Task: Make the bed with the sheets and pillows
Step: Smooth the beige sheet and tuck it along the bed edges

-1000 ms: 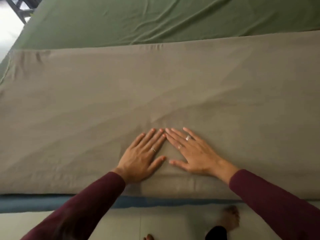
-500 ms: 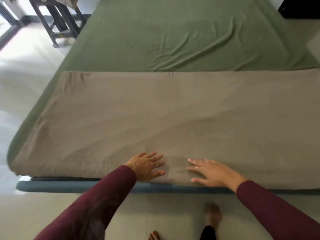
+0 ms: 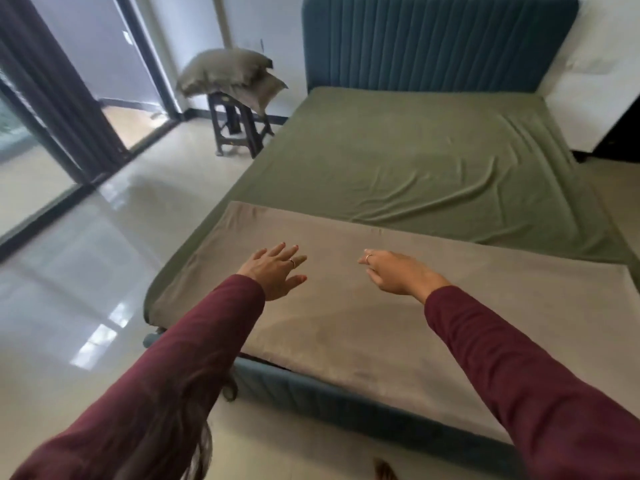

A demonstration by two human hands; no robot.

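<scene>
A folded taupe sheet [image 3: 398, 323] lies flat across the foot of the bed, on top of the green fitted sheet [image 3: 415, 157] that covers the mattress. My left hand [image 3: 277, 271] hovers above the taupe sheet with fingers spread and holds nothing. My right hand [image 3: 398, 273] is raised beside it, fingers loosely bent, also holding nothing. Two taupe pillows [image 3: 228, 77] are stacked on a dark stool [image 3: 239, 126] to the left of the bed's head. The blue padded headboard [image 3: 433, 39] stands against the far wall.
Glossy pale floor [image 3: 86, 271] spreads left of the bed. A glass door with a dark curtain [image 3: 45, 84] lines the left wall. The blue bed frame's foot rail [image 3: 346, 400] is just in front of me. A dark piece of furniture [image 3: 620, 133] stands at the right.
Both hands have lifted off the taupe sheet and moved apart. My view has risen and pulled back, so the whole bed, headboard and pillows now show.
</scene>
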